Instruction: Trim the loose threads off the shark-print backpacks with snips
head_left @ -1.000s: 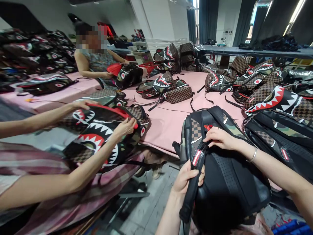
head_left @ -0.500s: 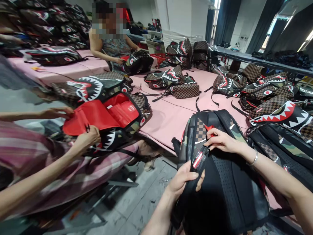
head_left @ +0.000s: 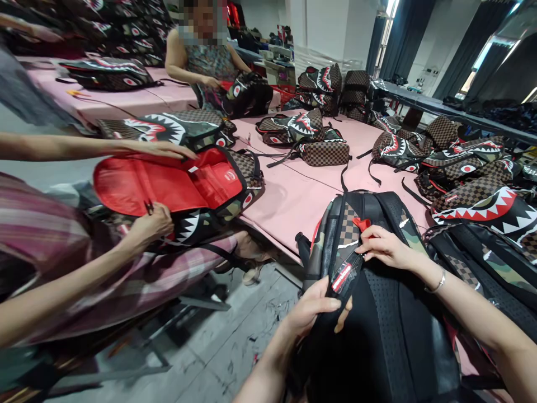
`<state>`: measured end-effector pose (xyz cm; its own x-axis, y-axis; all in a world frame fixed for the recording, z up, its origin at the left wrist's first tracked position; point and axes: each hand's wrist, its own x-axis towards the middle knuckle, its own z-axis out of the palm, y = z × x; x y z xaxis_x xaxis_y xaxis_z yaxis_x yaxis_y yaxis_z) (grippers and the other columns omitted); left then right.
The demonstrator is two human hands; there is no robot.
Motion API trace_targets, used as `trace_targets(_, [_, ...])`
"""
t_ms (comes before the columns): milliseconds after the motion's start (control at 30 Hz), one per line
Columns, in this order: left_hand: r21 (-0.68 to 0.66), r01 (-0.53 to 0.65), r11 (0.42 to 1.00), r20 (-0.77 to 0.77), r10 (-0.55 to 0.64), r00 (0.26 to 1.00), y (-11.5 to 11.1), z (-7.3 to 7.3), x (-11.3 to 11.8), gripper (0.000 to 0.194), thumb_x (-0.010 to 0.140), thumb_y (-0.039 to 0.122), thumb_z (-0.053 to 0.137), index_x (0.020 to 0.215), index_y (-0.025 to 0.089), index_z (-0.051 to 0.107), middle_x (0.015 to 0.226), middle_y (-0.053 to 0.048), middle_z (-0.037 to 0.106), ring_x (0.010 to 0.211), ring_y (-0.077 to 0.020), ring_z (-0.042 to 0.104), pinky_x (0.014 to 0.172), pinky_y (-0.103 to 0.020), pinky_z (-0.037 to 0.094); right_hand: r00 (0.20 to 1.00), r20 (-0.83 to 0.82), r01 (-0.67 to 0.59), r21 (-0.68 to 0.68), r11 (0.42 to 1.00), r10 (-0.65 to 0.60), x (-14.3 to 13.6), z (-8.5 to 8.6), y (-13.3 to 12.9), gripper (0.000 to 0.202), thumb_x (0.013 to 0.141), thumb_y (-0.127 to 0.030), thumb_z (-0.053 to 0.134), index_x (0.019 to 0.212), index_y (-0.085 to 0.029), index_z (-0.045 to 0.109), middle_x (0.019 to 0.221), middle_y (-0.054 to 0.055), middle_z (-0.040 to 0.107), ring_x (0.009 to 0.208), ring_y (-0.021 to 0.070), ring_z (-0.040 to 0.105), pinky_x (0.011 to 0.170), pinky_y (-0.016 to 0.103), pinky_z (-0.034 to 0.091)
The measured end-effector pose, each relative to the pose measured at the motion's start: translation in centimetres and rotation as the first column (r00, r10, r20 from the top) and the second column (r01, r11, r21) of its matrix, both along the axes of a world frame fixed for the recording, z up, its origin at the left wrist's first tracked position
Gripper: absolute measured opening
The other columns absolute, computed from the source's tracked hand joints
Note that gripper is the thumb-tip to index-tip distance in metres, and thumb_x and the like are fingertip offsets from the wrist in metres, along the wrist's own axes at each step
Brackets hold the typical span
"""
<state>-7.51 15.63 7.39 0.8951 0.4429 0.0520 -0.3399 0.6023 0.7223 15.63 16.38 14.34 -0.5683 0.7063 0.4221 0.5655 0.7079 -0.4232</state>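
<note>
A black backpack with camouflage and checkered panels lies back-side up at the near right edge of the pink table, its shoulder straps facing the camera. The left hand is closed around the lower part of the left shoulder strap, just under a red-and-white label. The right hand pinches the strap higher up, fingers narrowed beside a small red tab. To the left, a co-worker's hands hold open a shark-mouth backpack with red lining.
</note>
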Motion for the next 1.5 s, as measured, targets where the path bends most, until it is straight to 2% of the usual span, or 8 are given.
trace_targets(300, [0.032, 0.005, 0.999, -0.05, -0.004, 0.999, 0.0, 0.7, -0.1, 0.027, 0.068, 0.029, 0.063, 0.085, 0.011, 0.052, 0.062, -0.003, 0.056, 0.045, -0.0107, 0.05, 0.042, -0.021, 0.035, 0.991, 0.097, -0.088, -0.047, 0.995, 0.092, -0.1, 1.3, 0.4, 0.021, 0.086, -0.026, 0.05, 0.102, -0.018, 0.061, 0.098, 0.009, 0.05, 0.093, 0.0152, 0.051, 0.082, 0.028, 0.046])
trace_targets(700, [-0.018, 0.018, 1.0, -0.081, -0.019, 0.997, 0.0, 0.0, 0.0, 0.027, 0.067, 0.024, 0.063, 0.089, 0.012, 0.053, 0.068, -0.003, 0.059, 0.047, -0.0121, 0.054, 0.042, -0.022, 0.039, 0.945, 0.243, -0.205, -0.079, 0.976, 0.218, -2.1, 2.7, 0.4, 0.022, 0.088, -0.025, 0.045, 0.099, -0.016, 0.062, 0.092, 0.008, 0.051, 0.085, 0.0142, 0.051, 0.078, 0.027, 0.044])
trace_targets(967, [-0.069, -0.021, 0.997, -0.078, 0.016, 0.997, -0.4, 0.0, 0.1, 0.031, 0.067, 0.02, 0.063, 0.093, 0.013, 0.049, 0.075, -0.005, 0.062, 0.048, -0.0123, 0.056, 0.043, -0.022, 0.042, 0.952, 0.257, -0.157, -0.048, 0.986, 0.164, -3.2, 2.6, -0.6, 0.022, 0.088, -0.026, 0.045, 0.096, -0.018, 0.064, 0.088, 0.007, 0.052, 0.079, 0.0144, 0.049, 0.072, 0.027, 0.044])
trace_targets(1100, [-0.095, -0.046, 0.994, -0.085, 0.038, 0.996, -0.6, 0.1, 0.2, 0.032, 0.068, 0.019, 0.063, 0.094, 0.014, 0.046, 0.079, -0.006, 0.063, 0.05, -0.0129, 0.058, 0.044, -0.023, 0.044, 0.987, -0.157, -0.031, -0.091, 0.995, 0.016, -2.9, 1.1, -1.7, 0.018, 0.086, -0.029, 0.05, 0.093, -0.02, 0.063, 0.087, 0.005, 0.052, 0.082, 0.0148, 0.051, 0.076, 0.029, 0.045])
trace_targets(1200, [-0.076, -0.066, 0.995, -0.106, 0.057, 0.993, -0.7, 0.4, 0.2, 0.031, 0.068, 0.019, 0.064, 0.093, 0.014, 0.047, 0.081, -0.006, 0.064, 0.053, -0.0128, 0.059, 0.046, -0.023, 0.045, 0.855, -0.439, 0.22, -0.177, 0.959, -0.276, -2.5, -0.2, -2.8, 0.02, 0.087, -0.034, 0.047, 0.098, -0.022, 0.059, 0.093, 0.005, 0.054, 0.091, 0.0173, 0.052, 0.083, 0.034, 0.043])
trace_targets(1267, [-0.053, -0.088, 0.995, -0.114, 0.082, 0.99, -0.9, 0.6, 0.3, 0.031, 0.068, 0.02, 0.065, 0.093, 0.014, 0.048, 0.082, -0.007, 0.063, 0.054, -0.0126, 0.059, 0.048, -0.023, 0.045, 0.786, -0.454, 0.343, -0.244, 0.907, -0.419, -2.5, -1.0, -3.8, 0.027, 0.083, -0.037, 0.051, 0.106, -0.024, 0.056, 0.099, 0.005, 0.054, 0.093, 0.0188, 0.052, 0.085, 0.036, 0.042])
trace_targets(1367, [-0.023, -0.125, 0.992, -0.134, 0.12, 0.984, -1.2, 0.8, 0.6, 0.031, 0.069, 0.021, 0.063, 0.096, 0.014, 0.049, 0.082, -0.006, 0.063, 0.055, -0.0124, 0.059, 0.05, -0.023, 0.045, 0.775, -0.339, 0.464, -0.266, 0.845, -0.533, -3.3, -1.9, -5.4, 0.044, 0.069, -0.035, 0.068, 0.11, -0.025, 0.056, 0.098, 0.005, 0.054, 0.087, 0.019, 0.053, 0.078, 0.034, 0.046])
trace_targets(1500, [0.028, -0.16, 0.987, -0.146, 0.163, 0.976, -1.5, 1.0, 1.1, 0.034, 0.07, 0.018, 0.063, 0.101, 0.014, 0.049, 0.084, -0.007, 0.063, 0.056, -0.0126, 0.059, 0.052, -0.024, 0.045, 0.741, -0.283, 0.59, -0.159, 0.792, -0.609, -5.2, -2.9, -7.3, 0.029, 0.073, -0.017, 0.062, 0.101, -0.024, 0.063, 0.084, 0.003, 0.057, 0.076, 0.0156, 0.055, 0.065, 0.028, 0.047])
